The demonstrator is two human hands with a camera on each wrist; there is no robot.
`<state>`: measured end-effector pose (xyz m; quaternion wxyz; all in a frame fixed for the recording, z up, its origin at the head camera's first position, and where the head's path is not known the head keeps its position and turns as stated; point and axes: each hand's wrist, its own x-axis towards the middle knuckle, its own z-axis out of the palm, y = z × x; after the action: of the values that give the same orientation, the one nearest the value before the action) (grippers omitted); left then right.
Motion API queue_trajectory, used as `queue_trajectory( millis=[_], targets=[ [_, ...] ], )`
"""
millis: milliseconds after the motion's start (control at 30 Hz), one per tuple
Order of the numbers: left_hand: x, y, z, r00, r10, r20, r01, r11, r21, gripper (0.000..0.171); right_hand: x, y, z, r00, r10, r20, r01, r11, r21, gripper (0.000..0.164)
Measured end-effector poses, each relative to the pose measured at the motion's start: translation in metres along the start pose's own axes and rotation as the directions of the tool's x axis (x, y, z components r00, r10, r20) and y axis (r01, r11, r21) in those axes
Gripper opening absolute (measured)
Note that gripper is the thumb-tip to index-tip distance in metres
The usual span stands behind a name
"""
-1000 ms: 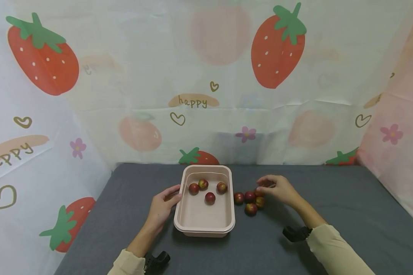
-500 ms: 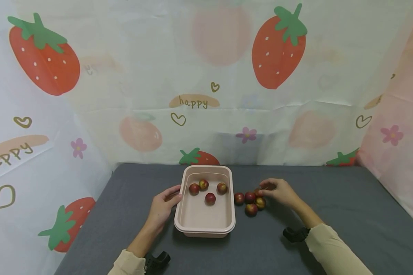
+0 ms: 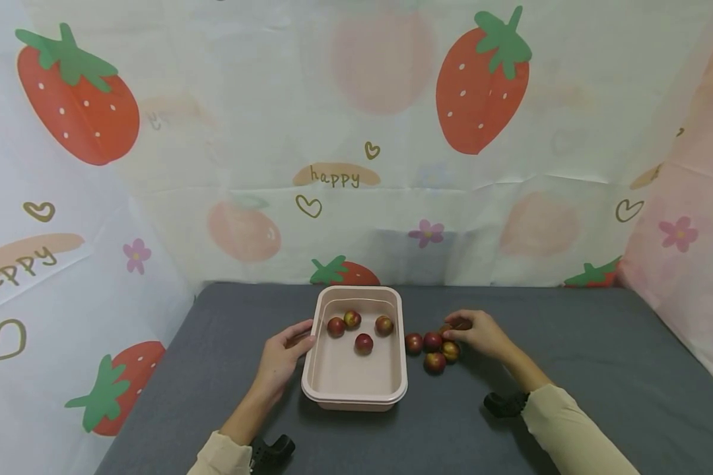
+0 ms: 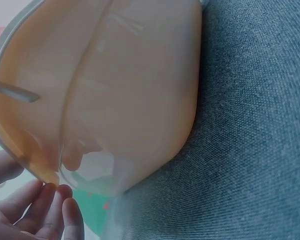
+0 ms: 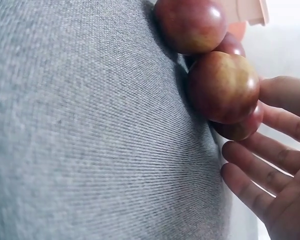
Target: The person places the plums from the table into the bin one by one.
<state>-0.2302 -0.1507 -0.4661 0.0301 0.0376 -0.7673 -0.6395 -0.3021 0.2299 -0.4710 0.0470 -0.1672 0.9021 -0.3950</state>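
My left hand [image 3: 278, 359] grips the left rim of a pale pink plastic box [image 3: 356, 398], thumb at the rim and fingers against the outer wall. Several red-and-yellow plums lie inside it, one plum [image 3: 364, 344] nearest the middle. To the right of the box, my right hand [image 3: 480, 333] pinches a plum [image 5: 247, 125] at the back of a small cluster, between thumb and forefinger. The other fingers stay spread beside it in the right wrist view. That plum is mostly hidden behind a yellowish plum [image 5: 224, 87] and the fingers.
Several plums, including a front one [image 3: 434, 363], sit close together by the box's right side. A dark grey cloth [image 3: 594, 356] covers the table. Behind it hangs a strawberry-printed curtain [image 3: 261, 132], with more curtain at both sides.
My right hand has lowered slightly onto the back plum of the cluster, its fingertips closing in. The left hand and the box hold still.
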Motion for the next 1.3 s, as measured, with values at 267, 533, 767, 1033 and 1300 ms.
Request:
queue_trajectory(
  millis=[267, 533, 767, 1033, 1300],
  targets=[
    [0.0002, 0.0003, -0.0003, 1.000, 0.001, 0.006, -0.001, 1.000, -0.001, 0.043, 0.0006, 0.0000, 0.0014, 1.000, 0.016, 0.003, -0.016, 1.000, 0.006, 0.039],
    [0.0002, 0.0009, -0.0005, 1.000, 0.001, 0.005, -0.001, 1.000, -0.002, 0.043, 0.0017, 0.0036, 0.0043, 1.000, 0.011, -0.010, -0.011, 1.000, -0.006, 0.037],
    [0.0001, 0.0008, -0.0007, 1.000, -0.004, 0.005, 0.004, 1.000, 0.002, 0.043, 0.0020, 0.0055, 0.0055, 1.000, 0.025, -0.018, -0.024, 1.000, 0.012, 0.037],
    [-0.0001, 0.0007, -0.0003, 1.000, -0.010, 0.005, 0.010, 1.000, 0.004, 0.043, 0.0012, 0.0060, 0.0038, 0.999, 0.024, -0.028, -0.023, 1.000, 0.014, 0.037],
    [0.0000, 0.0006, -0.0003, 1.000, -0.012, 0.005, 0.012, 1.000, 0.001, 0.043, 0.0000, 0.0032, -0.0024, 0.999, 0.028, -0.045, -0.026, 0.999, 0.040, 0.038]
  ],
)
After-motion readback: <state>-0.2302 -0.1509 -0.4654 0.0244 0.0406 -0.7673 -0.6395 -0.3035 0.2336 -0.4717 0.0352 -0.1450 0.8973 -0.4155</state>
